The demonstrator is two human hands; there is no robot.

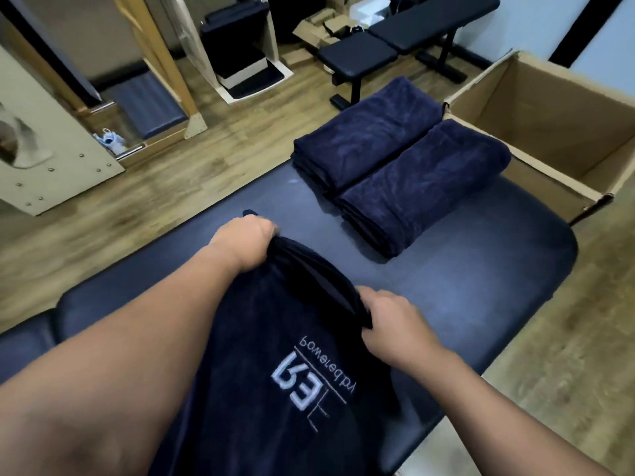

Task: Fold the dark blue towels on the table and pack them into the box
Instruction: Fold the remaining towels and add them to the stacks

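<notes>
- two folded towel stacks (367, 132) (426, 183) on the surface (481, 269)
- one open box (549, 139) beside them
- left hand (244, 242) and right hand (391, 324) each grasp one logo towel (275, 372)

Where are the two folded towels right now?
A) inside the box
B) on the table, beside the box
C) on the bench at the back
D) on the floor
B: both folded towels lie side by side on the table, next to the open box, whose visible inside holds no towel.
</notes>
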